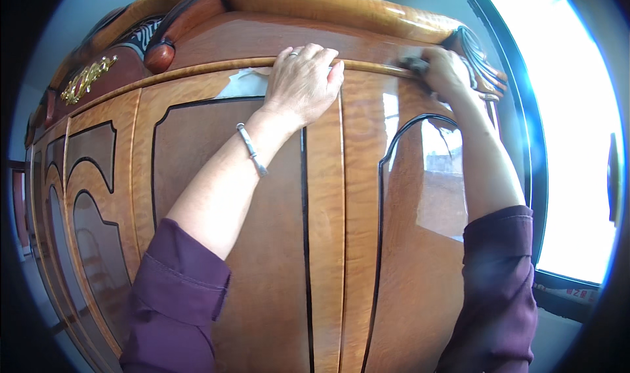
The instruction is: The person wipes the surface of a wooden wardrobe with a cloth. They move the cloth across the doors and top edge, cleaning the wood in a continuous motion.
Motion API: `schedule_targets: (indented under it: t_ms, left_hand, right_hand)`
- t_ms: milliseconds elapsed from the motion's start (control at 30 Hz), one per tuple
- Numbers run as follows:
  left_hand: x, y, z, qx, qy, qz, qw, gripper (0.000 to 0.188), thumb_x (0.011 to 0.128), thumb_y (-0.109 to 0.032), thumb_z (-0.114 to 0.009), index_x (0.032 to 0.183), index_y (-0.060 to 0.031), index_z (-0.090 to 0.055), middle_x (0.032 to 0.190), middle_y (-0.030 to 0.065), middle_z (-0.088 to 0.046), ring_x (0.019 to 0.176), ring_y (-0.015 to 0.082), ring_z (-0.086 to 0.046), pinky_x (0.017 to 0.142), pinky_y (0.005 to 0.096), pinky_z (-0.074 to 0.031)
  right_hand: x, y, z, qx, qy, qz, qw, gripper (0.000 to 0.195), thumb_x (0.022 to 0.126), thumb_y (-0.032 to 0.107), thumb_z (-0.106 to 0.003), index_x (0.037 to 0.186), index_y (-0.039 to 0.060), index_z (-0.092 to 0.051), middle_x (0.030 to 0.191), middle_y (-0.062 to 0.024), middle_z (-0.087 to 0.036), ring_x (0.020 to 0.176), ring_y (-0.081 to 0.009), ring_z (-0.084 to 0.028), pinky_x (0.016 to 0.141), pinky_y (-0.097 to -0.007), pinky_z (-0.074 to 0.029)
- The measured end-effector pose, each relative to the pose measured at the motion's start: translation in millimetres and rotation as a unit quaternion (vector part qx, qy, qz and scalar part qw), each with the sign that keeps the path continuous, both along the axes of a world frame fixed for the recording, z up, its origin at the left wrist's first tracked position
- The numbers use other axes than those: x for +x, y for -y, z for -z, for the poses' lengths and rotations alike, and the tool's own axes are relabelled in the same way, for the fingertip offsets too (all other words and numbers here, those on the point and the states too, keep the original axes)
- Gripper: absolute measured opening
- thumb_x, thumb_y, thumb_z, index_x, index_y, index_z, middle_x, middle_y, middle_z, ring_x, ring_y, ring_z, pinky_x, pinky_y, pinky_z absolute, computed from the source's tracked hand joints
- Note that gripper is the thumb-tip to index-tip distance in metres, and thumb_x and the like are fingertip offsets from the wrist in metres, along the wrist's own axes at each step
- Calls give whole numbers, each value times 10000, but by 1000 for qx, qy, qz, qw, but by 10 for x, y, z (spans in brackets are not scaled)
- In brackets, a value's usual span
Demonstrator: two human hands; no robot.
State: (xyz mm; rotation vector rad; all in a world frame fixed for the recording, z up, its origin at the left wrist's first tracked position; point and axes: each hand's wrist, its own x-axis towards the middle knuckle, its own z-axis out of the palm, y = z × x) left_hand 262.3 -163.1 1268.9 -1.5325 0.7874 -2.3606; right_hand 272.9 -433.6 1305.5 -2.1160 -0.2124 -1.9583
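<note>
A tall glossy wooden wardrobe [322, 225] with dark-edged door panels fills the view. My left hand [305, 80], a ring on one finger and a bracelet at the wrist, rests its curled fingers on the thin wooden moulding [206, 70] above the doors. It appears to hold nothing, though its palm is hidden. Near the upper right corner, my right hand [445, 72] grips a dark grey cloth [416, 66] against the same moulding; hand and cloth are partly blurred. Just left of my left hand, a pale, ragged-edged patch [246, 82] shows on the door frame.
A rounded cornice [344, 8] with carved ornaments [160, 57] runs along the top. A gold-coloured decoration [88, 80] sits on the left of the crown. Close on the right stands a bright window [576, 151] with a dark frame [536, 176].
</note>
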Motion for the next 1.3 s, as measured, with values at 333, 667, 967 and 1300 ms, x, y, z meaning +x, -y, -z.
schedule_targets:
  t_ms: [333, 667, 967, 1300]
  left_hand:
    - [149, 275, -6, -73, 12, -11, 997, 170, 848, -143, -583, 977, -48, -642, 997, 110, -606, 1039, 289, -568, 914, 445, -429]
    - [180, 606, -83, -121, 59, -65, 989, 205, 937, -219, -546, 870, -66, -665, 897, 104, -627, 902, 307, -610, 770, 479, -480]
    - [424, 1154, 52, -30, 35, -60, 997, 274, 979, -278, -544, 1089, -117, -735, 1024, 36, -675, 981, 212, -614, 909, 421, -465]
    - [567, 1107, 12, -21, 88, -71, 993, 300, 989, -317, -528, 1187, -165, -695, 1064, 35, -636, 1034, 234, -590, 924, 441, -450]
  right_hand:
    - [82, -1052, -528, -366, 213, -42, 905, 254, 876, 160, -578, 1036, 15, -711, 1248, -111, -656, 1171, -299, -596, 990, -407, -473]
    - [720, 955, -361, -103, 83, 111, 985, 311, 930, 177, -494, 1139, 74, -700, 1249, -114, -642, 1163, -326, -605, 988, -460, -492]
    - [494, 646, -333, -6, 54, 113, 992, 407, 954, 191, -400, 1266, 126, -654, 1381, -96, -577, 1288, -325, -525, 1057, -490, -432]
    - [776, 1340, 317, 47, 170, 16, 984, 325, 953, 264, -453, 1065, 55, -675, 1181, -183, -648, 1112, -397, -592, 979, -498, -458]
